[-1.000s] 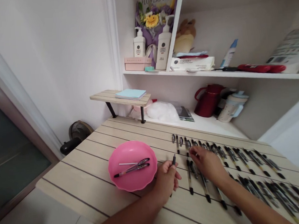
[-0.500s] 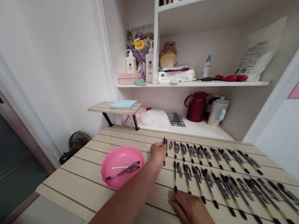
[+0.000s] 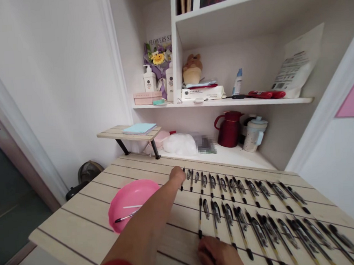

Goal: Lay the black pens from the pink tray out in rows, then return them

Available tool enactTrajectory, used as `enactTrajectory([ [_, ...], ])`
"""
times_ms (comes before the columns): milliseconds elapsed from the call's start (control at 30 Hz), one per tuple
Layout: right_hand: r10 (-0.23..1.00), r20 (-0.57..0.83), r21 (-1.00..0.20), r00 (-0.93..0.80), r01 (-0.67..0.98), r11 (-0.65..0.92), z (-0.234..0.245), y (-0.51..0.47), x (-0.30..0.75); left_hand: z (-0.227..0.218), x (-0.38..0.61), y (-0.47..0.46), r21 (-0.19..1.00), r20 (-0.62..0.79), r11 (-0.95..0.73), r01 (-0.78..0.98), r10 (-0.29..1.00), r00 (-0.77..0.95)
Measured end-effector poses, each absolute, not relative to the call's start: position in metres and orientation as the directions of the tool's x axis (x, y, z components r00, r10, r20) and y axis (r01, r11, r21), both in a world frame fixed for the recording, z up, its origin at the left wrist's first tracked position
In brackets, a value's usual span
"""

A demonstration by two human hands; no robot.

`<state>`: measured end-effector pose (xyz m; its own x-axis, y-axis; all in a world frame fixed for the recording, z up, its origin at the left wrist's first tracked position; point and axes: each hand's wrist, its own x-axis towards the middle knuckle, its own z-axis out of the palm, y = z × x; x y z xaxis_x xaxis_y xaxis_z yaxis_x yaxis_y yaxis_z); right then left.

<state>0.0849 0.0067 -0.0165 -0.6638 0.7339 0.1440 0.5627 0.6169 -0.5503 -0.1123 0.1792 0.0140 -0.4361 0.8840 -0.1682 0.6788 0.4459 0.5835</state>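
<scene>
My left hand (image 3: 177, 175) reaches to the left end of the back row, its fingers closed at a dark pen (image 3: 183, 179) that lies almost upright in view. Just right of it are a small clear-and-black pen part (image 3: 188, 174) and another slim pen (image 3: 191, 180). My right hand (image 3: 221, 254) rests on the table with fingers curled, near the lower end of a black pen (image 3: 200, 219) at the left of the front row. Nothing shows in it. A pink bowl (image 3: 116, 200) holds a white stick (image 3: 131, 206) and a pen (image 3: 125, 217), partly hidden behind my left forearm.
Two rows of pens and clear-and-black parts stretch right across the slatted table (image 3: 89, 233). Behind stand a small raised shelf (image 3: 111, 133), a white plastic bag (image 3: 181, 144), a red jug (image 3: 229, 130) and a pale cup (image 3: 255, 134). Laden white shelves (image 3: 248, 100) rise above.
The view has shifted, so the table sits slightly lower and further left. My left hand stays at the back row's left end, where a pen and a small part now show more clearly beside it.
</scene>
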Motion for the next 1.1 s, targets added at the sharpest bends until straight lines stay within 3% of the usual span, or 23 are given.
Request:
enactTrajectory([
  [700,0.745,0.131,-0.566,-0.654,0.567,0.598,-0.012,0.006,0.084,0.013,-0.116,0.19,0.514,-0.202,0.43,0.742,0.901,-0.383],
  [1100,0.749,0.198,-0.591,-0.633,0.533,0.606,-0.008,0.001,0.087,0.083,-0.169,0.132,0.569,-0.045,0.234,0.788,0.966,-0.254],
])
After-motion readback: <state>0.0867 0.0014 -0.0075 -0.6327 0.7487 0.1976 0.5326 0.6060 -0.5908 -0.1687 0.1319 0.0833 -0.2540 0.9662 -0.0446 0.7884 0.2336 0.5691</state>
